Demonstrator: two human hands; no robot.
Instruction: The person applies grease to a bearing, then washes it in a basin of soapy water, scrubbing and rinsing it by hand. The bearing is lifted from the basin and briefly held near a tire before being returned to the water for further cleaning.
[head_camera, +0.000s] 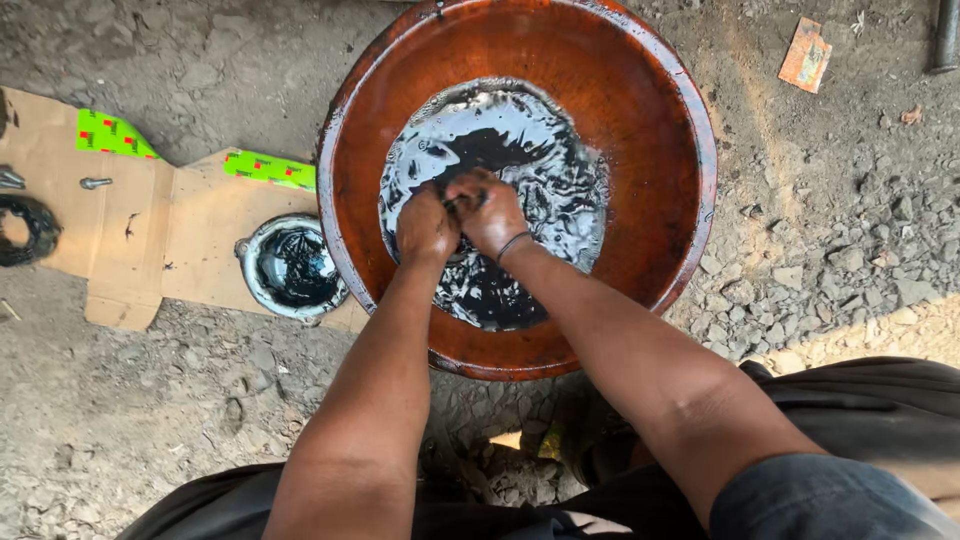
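Note:
A large rust-orange basin (660, 110) stands on gravel ground, holding a pool of shiny black liquid (540, 160). Both of my hands are in the middle of that pool. My left hand (424, 226) is clenched and wet with the dark liquid. My right hand (490, 210), with a thin band on its wrist, is closed right against it. A small dark object (459, 201) shows between the two hands, gripped by both; its shape is mostly hidden by my fingers.
A small round metal tin (290, 266) with black residue sits left of the basin on flattened cardboard (190, 230). A bolt (95, 183) and a black ring-shaped part (25, 228) lie at the far left. Loose stones surround everything.

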